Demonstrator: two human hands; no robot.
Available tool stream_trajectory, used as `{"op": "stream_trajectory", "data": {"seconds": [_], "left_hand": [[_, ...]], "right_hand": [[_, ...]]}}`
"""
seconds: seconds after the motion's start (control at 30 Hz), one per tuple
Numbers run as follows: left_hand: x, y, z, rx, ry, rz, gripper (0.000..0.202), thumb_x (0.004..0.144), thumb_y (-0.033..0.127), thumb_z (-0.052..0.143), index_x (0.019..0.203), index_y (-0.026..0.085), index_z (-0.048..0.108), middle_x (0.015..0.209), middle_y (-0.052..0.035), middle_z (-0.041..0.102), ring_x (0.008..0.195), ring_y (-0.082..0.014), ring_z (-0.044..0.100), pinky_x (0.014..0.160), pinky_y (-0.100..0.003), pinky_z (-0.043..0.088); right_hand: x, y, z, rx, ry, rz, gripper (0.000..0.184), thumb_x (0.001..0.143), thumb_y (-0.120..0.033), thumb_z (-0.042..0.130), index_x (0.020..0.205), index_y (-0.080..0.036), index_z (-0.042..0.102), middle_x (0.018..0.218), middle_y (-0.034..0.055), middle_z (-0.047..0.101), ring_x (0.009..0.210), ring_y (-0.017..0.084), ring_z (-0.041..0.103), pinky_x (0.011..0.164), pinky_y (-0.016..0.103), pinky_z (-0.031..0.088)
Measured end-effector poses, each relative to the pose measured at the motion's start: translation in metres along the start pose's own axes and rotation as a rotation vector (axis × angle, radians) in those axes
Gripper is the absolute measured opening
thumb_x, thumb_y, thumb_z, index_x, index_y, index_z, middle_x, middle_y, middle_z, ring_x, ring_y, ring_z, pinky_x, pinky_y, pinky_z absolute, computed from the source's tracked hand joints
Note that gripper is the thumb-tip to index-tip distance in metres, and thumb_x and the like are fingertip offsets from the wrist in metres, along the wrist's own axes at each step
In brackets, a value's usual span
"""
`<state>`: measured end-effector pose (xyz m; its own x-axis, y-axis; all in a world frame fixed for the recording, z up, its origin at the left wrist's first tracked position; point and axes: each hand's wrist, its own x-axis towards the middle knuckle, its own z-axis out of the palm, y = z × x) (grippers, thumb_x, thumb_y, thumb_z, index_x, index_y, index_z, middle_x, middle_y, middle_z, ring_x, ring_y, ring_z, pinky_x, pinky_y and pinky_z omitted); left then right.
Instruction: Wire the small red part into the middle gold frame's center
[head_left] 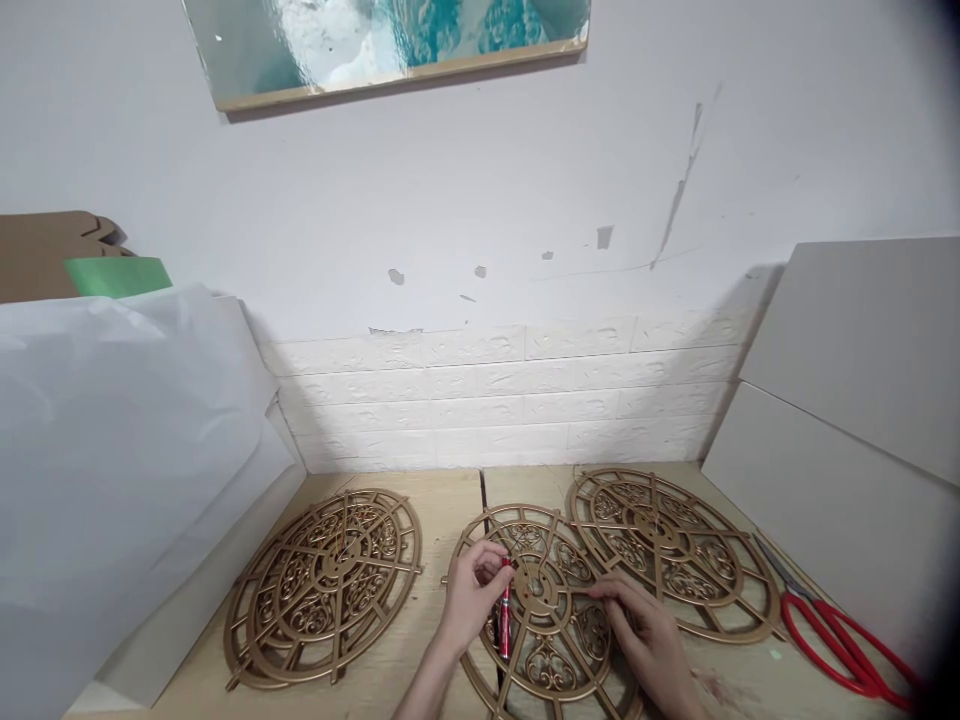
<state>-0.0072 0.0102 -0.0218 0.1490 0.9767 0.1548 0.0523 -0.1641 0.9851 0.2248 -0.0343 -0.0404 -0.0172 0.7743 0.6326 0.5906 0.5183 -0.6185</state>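
My left hand (474,590) is closed, thumb and fingertips pinching the top of a slim red pen (505,625) that points down over the middle gold openwork disc (550,672). This disc has rings, spokes and scroll patterns, and lies flat in front of me. On its right side is my right hand (641,635), with thumb and index finger pressed together at a spoke. Whatever they pinch is too small to tell. A thin wire or thread seems to lie at the disc's centre.
Similar gold discs lie at the left (334,585), apparently stacked, and at the right (675,555). Red-handled scissors (840,640) rest at the far right. White sheeting (127,470) stands on the left, pale boards (847,430) on the right. A brick-patterned wall (480,395) closes the back.
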Motion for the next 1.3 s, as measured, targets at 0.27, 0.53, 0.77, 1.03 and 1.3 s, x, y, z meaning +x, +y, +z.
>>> {"op": "stream_trajectory", "data": {"seconds": [0.27,0.53,0.77,1.03,1.3], "left_hand": [[-0.001,0.003,-0.001,0.011,0.007,-0.005,0.025,0.073,0.036,0.067,0.087,0.016,0.061,0.069,-0.0015,0.064,0.066,-0.014,0.055,0.066,-0.027,0.041],[0.001,-0.001,-0.002,0.0,-0.009,-0.009,0.027,0.072,0.037,0.067,0.088,0.016,0.062,0.068,-0.001,0.064,0.064,-0.0132,0.057,0.062,-0.025,0.041],[0.0,0.001,-0.002,0.024,-0.027,-0.046,0.024,0.075,0.032,0.066,0.094,0.016,0.062,0.076,-0.0022,0.066,0.072,-0.0134,0.062,0.065,-0.025,0.044],[0.001,0.001,-0.001,0.071,0.0,-0.05,0.023,0.075,0.026,0.067,0.095,0.017,0.063,0.076,-0.0012,0.066,0.072,-0.0125,0.065,0.06,-0.022,0.046],[0.003,0.004,0.0,0.098,-0.031,0.0,0.019,0.075,0.022,0.067,0.093,0.018,0.063,0.074,0.0002,0.066,0.068,-0.0115,0.064,0.062,-0.024,0.05]], "right_hand": [[0.001,-0.001,0.0,-0.002,0.008,-0.006,0.021,0.087,-0.023,0.046,0.08,-0.019,0.066,0.082,0.006,0.066,0.077,0.018,0.065,0.067,0.027,0.053],[0.004,-0.009,-0.003,-0.031,0.016,0.007,0.022,0.086,-0.019,0.045,0.078,-0.019,0.066,0.08,0.0052,0.067,0.076,0.017,0.064,0.067,0.028,0.052],[0.003,-0.011,-0.003,-0.013,-0.009,0.029,0.021,0.082,-0.009,0.046,0.08,-0.017,0.065,0.08,0.0039,0.066,0.077,0.015,0.062,0.068,0.027,0.05],[0.003,-0.013,-0.003,0.005,-0.062,0.036,0.023,0.076,-0.005,0.051,0.081,-0.02,0.068,0.081,0.0031,0.066,0.072,0.014,0.062,0.061,0.026,0.049],[0.001,-0.011,-0.003,-0.046,-0.025,0.044,0.023,0.077,-0.006,0.052,0.082,-0.022,0.069,0.081,0.0023,0.067,0.067,0.014,0.062,0.056,0.026,0.049]]}}
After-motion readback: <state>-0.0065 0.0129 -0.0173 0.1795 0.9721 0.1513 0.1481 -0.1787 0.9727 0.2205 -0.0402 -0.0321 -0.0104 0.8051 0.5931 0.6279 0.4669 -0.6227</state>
